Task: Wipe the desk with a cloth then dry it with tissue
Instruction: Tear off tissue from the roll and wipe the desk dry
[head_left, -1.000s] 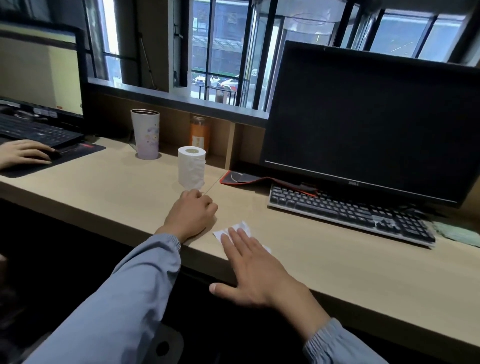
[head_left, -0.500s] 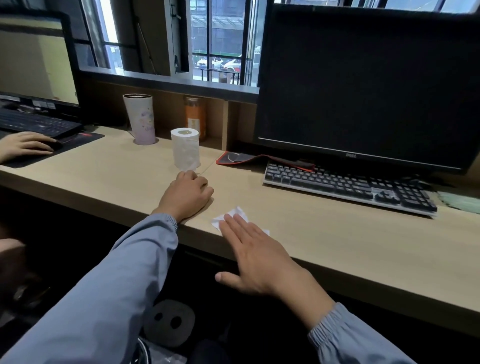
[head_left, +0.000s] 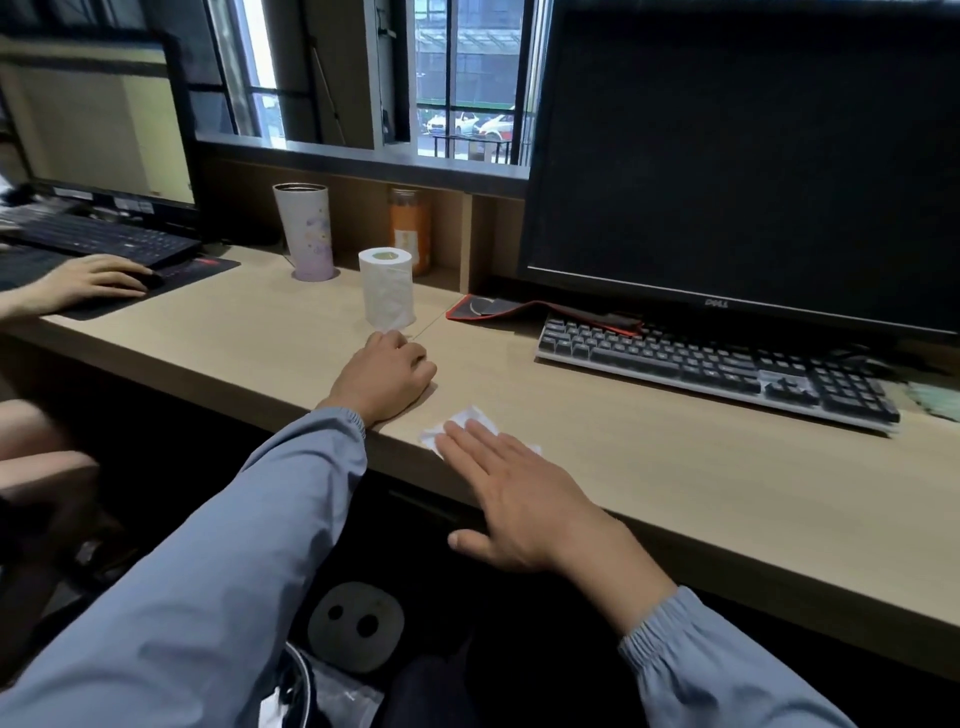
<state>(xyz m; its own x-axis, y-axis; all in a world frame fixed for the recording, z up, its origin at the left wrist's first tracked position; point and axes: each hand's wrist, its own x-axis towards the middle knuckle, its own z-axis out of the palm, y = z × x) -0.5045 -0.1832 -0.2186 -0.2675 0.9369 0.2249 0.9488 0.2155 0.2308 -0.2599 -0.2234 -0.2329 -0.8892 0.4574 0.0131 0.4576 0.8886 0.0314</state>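
The desk (head_left: 675, 467) carries a tissue roll (head_left: 388, 291), tissue sheet (head_left: 470, 418), tumbler (head_left: 306, 231) and keyboard (head_left: 711, 364).

A small crumpled white tissue (head_left: 470, 422) lies flat near the front edge of the light wooden desk (head_left: 675, 467), partly under the straight fingers of the right hand (head_left: 519, 493). The white tissue roll (head_left: 388, 291) stands upright at its 11 o'clock. A pale green cloth (head_left: 935, 401) lies well apart at its 3 o'clock.
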